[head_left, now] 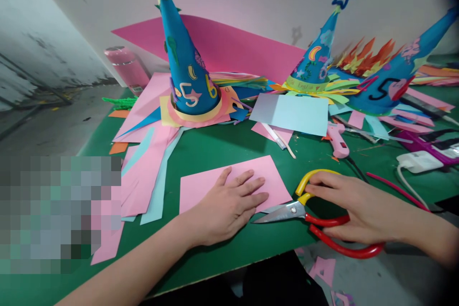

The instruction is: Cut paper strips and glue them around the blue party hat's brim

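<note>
My left hand [233,201] lies flat with fingers spread on a pink sheet of paper [201,184] near the table's front edge. In my right hand [347,203] is a pair of scissors [292,210] with red and yellow handles. Their blades look closed and point left, close to the sheet's lower right corner. A strip of light blue shows under that corner. Behind the sheet lie a pale blue card [292,114] and a white pen-like tool [275,137].
Decorated blue cone hats [186,67] [315,57] [390,81] stand along the back. A pink glue gun [337,141] and a purple power strip [412,146] with cords lie right. Cut paper [143,186] covers the left side. A pink bottle [127,69] stands behind. Scraps [324,270] lie on the floor.
</note>
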Motion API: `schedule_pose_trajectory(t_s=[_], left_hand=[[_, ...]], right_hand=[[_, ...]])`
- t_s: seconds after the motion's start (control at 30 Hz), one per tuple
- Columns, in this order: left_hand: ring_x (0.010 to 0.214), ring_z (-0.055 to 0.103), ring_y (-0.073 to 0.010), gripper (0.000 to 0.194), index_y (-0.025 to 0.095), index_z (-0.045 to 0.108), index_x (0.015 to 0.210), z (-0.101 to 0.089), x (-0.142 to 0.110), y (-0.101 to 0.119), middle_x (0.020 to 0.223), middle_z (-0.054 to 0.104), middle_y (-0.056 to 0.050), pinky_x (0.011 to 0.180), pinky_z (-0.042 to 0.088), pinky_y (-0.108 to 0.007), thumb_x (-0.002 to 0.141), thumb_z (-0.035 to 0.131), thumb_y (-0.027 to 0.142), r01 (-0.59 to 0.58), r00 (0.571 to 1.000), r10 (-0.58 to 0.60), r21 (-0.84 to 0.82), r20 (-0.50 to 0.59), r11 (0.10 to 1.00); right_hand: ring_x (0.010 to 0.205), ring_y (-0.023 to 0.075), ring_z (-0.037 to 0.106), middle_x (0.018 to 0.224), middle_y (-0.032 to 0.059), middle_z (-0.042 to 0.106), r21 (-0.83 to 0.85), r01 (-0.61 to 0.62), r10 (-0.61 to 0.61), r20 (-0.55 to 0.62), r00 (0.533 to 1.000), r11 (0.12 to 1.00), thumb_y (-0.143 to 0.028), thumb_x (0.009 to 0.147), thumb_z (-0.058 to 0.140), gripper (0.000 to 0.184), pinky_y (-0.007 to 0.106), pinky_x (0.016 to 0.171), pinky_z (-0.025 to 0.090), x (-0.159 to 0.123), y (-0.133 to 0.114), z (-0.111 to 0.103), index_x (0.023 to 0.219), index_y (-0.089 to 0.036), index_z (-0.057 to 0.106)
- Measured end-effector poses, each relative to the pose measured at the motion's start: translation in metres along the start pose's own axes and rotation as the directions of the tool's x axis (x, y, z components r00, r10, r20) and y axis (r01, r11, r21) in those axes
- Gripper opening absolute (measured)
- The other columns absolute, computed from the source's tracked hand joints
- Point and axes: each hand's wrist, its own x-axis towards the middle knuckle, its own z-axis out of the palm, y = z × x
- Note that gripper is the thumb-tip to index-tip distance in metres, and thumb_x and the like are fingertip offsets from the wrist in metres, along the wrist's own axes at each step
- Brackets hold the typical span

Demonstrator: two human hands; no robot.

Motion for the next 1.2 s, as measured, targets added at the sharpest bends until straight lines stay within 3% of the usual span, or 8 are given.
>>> schedule_pose_trajectory(t_s=[0.53, 0.83, 1.03, 1.2], left_hand=[[0.138, 0.017, -0.0255, 0.046, 0.032, 0.04, 0.136, -0.005, 0.004, 0.0, 0.148, 0.026, 0.001, 0.106, 0.009, -0.06, 0.093, 0.031, 0.018, 0.039, 0.996, -0.037, -0.036, 0.076, 0.999], [0.139, 0.015, -0.0253, 0.051, 0.03, 0.038, 0.137, -0.004, 0.006, 0.0, 0.149, 0.024, 0.001, 0.106, 0.01, -0.061, 0.089, 0.033, 0.012, 0.022, 0.998, -0.021, -0.018, 0.066, 1.0], [0.139, 0.016, -0.0255, 0.05, 0.029, 0.04, 0.135, -0.006, 0.02, -0.007, 0.149, 0.026, -0.001, 0.105, 0.012, -0.06, 0.089, 0.033, 0.012, 0.04, 0.999, -0.04, -0.017, 0.018, 0.999], [0.138, 0.018, -0.0214, 0.043, 0.031, 0.05, 0.128, -0.018, 0.002, -0.018, 0.147, 0.031, 0.0, 0.107, 0.015, -0.054, 0.093, 0.029, 0.016, 0.048, 0.998, -0.05, -0.069, -0.031, 0.996]], right_hand=[[0.102, 0.0237, 0.055, 0.114, 0.0105, 0.056, 0.027, 0.06, -0.062, 0.061, 0.996, 0.998, -0.021, 0.068, 0.062, 0.046, 0.037, 0.086, 0.047, 0.012, -0.009, 0.003, 0.113, -0.02, 0.055], [0.099, 0.0232, 0.056, 0.11, 0.0095, 0.057, 0.089, 0.101, -0.105, 0.044, 0.993, 0.991, -0.023, 0.066, 0.063, 0.045, 0.036, 0.083, 0.046, 0.03, -0.02, 0.002, 0.11, -0.02, 0.057], [0.1, 0.0247, 0.057, 0.112, 0.0102, 0.056, 0.06, 0.081, -0.082, 0.01, 0.997, 0.995, -0.027, 0.068, 0.065, 0.045, 0.037, 0.083, 0.048, 0.03, -0.01, -0.001, 0.112, -0.021, 0.057], [0.103, 0.0247, 0.056, 0.115, 0.0101, 0.055, 0.067, 0.065, -0.067, 0.03, 0.997, 0.996, -0.028, 0.07, 0.065, 0.046, 0.038, 0.086, 0.049, 0.027, -0.007, 0.0, 0.115, -0.021, 0.055]])
